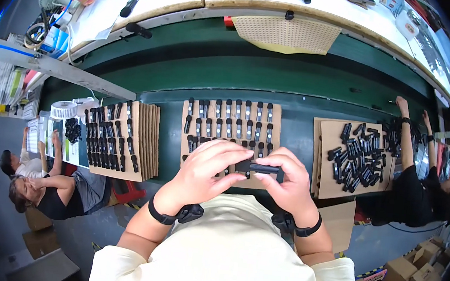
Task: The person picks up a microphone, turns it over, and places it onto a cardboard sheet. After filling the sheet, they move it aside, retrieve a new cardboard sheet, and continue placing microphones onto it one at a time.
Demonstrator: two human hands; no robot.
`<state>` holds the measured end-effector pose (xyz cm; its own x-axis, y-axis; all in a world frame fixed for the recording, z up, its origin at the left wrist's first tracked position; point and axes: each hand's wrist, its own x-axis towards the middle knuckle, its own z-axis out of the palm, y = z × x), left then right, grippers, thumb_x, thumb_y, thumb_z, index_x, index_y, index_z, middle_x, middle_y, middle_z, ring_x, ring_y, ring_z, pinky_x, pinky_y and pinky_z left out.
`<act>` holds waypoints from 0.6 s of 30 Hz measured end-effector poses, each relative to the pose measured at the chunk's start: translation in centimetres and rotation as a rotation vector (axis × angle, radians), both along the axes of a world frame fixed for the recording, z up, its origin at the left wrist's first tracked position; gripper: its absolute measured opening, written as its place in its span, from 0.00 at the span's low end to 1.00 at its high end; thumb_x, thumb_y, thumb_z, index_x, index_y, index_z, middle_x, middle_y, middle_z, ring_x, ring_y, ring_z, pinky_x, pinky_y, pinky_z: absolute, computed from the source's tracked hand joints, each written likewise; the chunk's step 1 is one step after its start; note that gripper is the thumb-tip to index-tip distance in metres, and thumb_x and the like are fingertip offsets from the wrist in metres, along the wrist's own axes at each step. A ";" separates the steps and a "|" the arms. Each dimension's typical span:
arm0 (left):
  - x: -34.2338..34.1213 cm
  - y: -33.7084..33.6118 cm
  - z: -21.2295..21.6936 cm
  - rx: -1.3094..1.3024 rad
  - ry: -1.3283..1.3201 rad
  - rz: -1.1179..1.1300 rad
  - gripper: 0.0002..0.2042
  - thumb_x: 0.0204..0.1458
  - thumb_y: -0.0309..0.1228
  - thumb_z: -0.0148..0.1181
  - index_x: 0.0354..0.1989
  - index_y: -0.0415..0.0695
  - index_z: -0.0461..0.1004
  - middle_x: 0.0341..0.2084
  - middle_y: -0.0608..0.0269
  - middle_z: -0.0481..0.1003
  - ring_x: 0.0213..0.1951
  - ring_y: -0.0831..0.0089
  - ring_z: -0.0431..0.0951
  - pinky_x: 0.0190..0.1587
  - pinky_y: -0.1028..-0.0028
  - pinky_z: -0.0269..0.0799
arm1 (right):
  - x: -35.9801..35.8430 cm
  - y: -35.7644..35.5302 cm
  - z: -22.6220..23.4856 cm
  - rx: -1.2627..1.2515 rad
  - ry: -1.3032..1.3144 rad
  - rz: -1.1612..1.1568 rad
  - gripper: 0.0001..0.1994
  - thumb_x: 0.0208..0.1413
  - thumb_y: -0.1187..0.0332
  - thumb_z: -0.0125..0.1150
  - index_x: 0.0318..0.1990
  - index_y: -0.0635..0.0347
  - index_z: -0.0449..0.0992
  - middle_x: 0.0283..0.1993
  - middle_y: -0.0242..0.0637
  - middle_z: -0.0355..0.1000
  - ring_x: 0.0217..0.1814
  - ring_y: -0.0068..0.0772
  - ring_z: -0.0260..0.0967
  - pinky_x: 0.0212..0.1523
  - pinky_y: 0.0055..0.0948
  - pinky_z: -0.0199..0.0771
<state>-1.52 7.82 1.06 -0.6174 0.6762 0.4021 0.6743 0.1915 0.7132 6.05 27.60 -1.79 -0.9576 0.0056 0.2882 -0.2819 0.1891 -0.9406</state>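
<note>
In front of my chest, my left hand (205, 168) and my right hand (289, 180) are both closed, thumbs against fingers, on a small black stick-shaped device (263, 169) lying sideways. Whether the darker bit by my left fingertips is part of it or a second piece, I cannot tell. Just beyond and partly under my hands is a brown cardboard sheet (232, 119) with rows of similar black devices (238, 109), rounded heads pointing away from me. My hands hide some of the nearest row.
A stack of cardboard sheets (150, 143) with rows of devices stands left. On the right, more cardboard (320, 175) holds a loose pile of devices (357, 157). A green conveyor belt (200, 64) runs behind. Co-workers sit at both sides; one person's arm (407, 140) reaches over the belt.
</note>
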 end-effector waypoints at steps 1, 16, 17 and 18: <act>0.3 -0.5 -0.1 0.005 -0.002 -0.005 0.16 0.43 0.22 0.67 0.43 0.39 0.76 0.37 0.54 0.77 0.40 0.59 0.78 0.44 0.66 0.73 | 0.4 -0.7 0.2 0.015 0.029 -0.014 0.14 0.46 0.81 0.67 0.42 0.65 0.77 0.36 0.37 0.72 0.35 0.28 0.69 0.38 0.25 0.69; 3.2 -4.6 1.2 0.111 -0.120 -0.101 0.15 0.40 0.20 0.67 0.40 0.36 0.76 0.34 0.52 0.77 0.40 0.58 0.78 0.46 0.65 0.72 | 3.5 -5.8 2.5 0.209 0.304 -0.169 0.17 0.39 0.80 0.70 0.40 0.62 0.75 0.34 0.39 0.73 0.32 0.37 0.69 0.35 0.31 0.66; 3.3 -4.7 1.2 0.112 -0.121 -0.102 0.15 0.40 0.20 0.67 0.40 0.36 0.76 0.34 0.52 0.77 0.40 0.58 0.78 0.46 0.65 0.72 | 3.7 -6.0 2.4 0.217 0.315 -0.168 0.17 0.38 0.80 0.70 0.40 0.62 0.75 0.34 0.39 0.73 0.32 0.37 0.69 0.35 0.31 0.66; 3.4 -4.9 1.2 0.113 -0.104 -0.103 0.15 0.40 0.20 0.67 0.40 0.36 0.76 0.34 0.52 0.77 0.40 0.58 0.78 0.47 0.64 0.72 | 3.8 -6.1 2.3 0.225 0.327 -0.167 0.17 0.38 0.79 0.70 0.40 0.62 0.74 0.34 0.39 0.73 0.32 0.37 0.69 0.35 0.31 0.66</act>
<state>1.89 2.96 2.30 -0.5896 0.6920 0.4165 0.6074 0.0399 0.7934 9.83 21.53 0.54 -0.8066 0.0553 0.5885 -0.5068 0.4478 -0.7367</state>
